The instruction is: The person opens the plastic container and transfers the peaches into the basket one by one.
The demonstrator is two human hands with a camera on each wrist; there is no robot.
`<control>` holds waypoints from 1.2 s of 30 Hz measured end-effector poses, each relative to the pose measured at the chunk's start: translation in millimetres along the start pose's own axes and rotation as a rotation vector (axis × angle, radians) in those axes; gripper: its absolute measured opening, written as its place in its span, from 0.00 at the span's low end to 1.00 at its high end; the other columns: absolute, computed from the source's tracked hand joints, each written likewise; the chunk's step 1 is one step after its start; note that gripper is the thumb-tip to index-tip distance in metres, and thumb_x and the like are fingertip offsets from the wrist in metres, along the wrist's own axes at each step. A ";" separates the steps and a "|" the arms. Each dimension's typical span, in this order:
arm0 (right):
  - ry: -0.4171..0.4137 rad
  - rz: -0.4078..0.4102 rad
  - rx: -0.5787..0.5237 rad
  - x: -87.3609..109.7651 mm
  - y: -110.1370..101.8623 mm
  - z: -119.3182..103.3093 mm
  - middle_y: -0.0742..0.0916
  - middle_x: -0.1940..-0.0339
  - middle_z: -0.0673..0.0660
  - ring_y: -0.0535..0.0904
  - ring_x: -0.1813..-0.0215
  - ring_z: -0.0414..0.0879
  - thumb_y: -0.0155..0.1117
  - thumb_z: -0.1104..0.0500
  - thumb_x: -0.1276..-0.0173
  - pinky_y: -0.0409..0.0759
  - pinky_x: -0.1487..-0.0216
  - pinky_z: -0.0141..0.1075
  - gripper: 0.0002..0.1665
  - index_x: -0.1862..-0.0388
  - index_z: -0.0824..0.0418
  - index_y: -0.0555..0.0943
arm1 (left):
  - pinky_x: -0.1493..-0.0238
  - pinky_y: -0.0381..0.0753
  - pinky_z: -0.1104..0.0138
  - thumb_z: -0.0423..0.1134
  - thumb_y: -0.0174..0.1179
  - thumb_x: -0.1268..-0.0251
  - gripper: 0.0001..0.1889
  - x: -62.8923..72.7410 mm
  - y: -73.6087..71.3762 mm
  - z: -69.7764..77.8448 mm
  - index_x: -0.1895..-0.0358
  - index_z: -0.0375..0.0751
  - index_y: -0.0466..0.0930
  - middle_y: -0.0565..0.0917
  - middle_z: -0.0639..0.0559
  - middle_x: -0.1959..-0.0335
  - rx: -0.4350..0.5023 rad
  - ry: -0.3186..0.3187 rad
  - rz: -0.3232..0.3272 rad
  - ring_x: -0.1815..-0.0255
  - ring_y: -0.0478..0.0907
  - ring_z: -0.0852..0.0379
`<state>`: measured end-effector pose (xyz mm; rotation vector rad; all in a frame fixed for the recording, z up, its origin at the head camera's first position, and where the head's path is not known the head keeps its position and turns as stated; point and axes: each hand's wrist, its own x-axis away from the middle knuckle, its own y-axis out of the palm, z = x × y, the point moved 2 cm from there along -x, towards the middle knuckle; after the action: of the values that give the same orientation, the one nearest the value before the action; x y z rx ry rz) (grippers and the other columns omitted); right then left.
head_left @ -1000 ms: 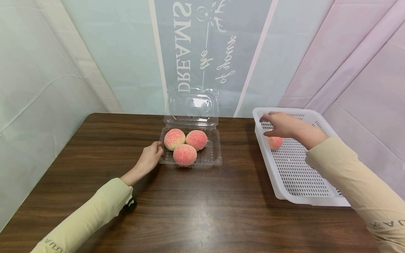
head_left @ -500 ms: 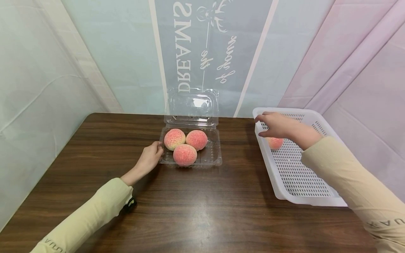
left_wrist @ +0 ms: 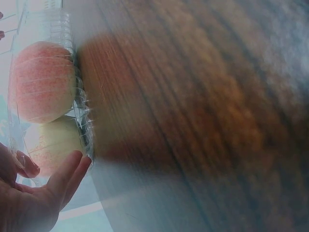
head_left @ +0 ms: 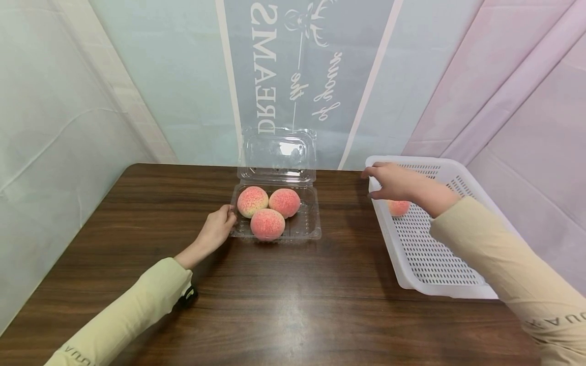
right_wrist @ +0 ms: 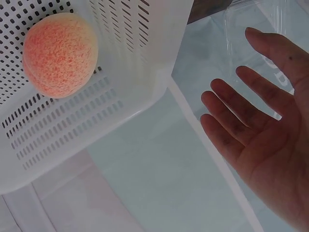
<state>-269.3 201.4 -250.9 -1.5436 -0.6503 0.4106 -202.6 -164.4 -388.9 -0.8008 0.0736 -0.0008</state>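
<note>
Three pink-and-yellow peaches (head_left: 268,224) sit in a clear plastic clamshell box (head_left: 310,226), its lid (head_left: 277,152) raised at the back. My left hand (head_left: 215,229) grips the box's left edge; in the left wrist view the thumb and fingers (left_wrist: 63,180) lie around its corner beside a peach (left_wrist: 44,82). Over the left rim of a white plastic basket (head_left: 389,249) hovers my right hand (head_left: 397,182), holding nothing, its fingers (right_wrist: 231,104) spread and slightly bent. One more peach (head_left: 399,208) rests inside the basket, partly hidden beneath that hand in the head view.
Both containers stand on a dark wood-grain table (head_left: 274,300). A printed fabric backdrop (head_left: 302,61) rises behind the table's far edge, with pale cloth walls (head_left: 540,168) at both sides. A gap of table separates box and basket.
My right hand has moved left, from above the peach in the basket to the basket's left rim, with nothing in it. The left hand, box and peaches stay where they were.
</note>
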 end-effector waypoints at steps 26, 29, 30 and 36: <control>-0.082 0.018 0.042 -10.7 2.2 -20.9 0.79 0.56 0.66 0.75 0.53 0.61 0.67 0.62 0.50 0.71 0.50 0.50 0.25 0.52 0.69 0.75 | 0.78 0.64 0.68 0.31 0.40 0.36 0.17 0.7 0.9 -0.5 0.49 0.21 0.69 0.72 0.45 0.75 -0.006 0.010 0.003 0.78 0.66 0.56; -0.071 0.004 0.037 -12.3 2.3 -23.1 0.78 0.56 0.66 0.75 0.52 0.61 0.67 0.62 0.49 0.71 0.50 0.50 0.26 0.51 0.70 0.75 | 0.79 0.64 0.68 0.30 0.40 0.36 0.17 0.3 0.7 -0.9 0.49 0.21 0.69 0.72 0.45 0.75 -0.006 0.011 0.003 0.79 0.66 0.56; -0.066 0.000 0.034 -12.6 2.2 -24.1 0.78 0.56 0.66 0.75 0.52 0.61 0.67 0.62 0.49 0.71 0.49 0.50 0.26 0.50 0.70 0.75 | 0.79 0.64 0.68 0.30 0.40 0.36 0.17 0.3 0.5 -0.9 0.49 0.21 0.69 0.72 0.45 0.75 -0.005 0.011 0.004 0.79 0.66 0.56; -0.077 0.008 0.042 -15.1 1.9 -28.4 0.78 0.57 0.66 0.75 0.53 0.61 0.67 0.64 0.49 0.71 0.50 0.50 0.25 0.50 0.71 0.75 | 0.79 0.65 0.69 0.30 0.40 0.36 0.17 -0.3 0.6 -1.3 0.50 0.21 0.69 0.73 0.44 0.74 -0.010 0.012 0.007 0.79 0.66 0.57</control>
<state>-263.1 169.8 -252.2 -1.4969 -0.6915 0.4888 -203.0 -164.8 -390.2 -0.8108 0.0880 0.0014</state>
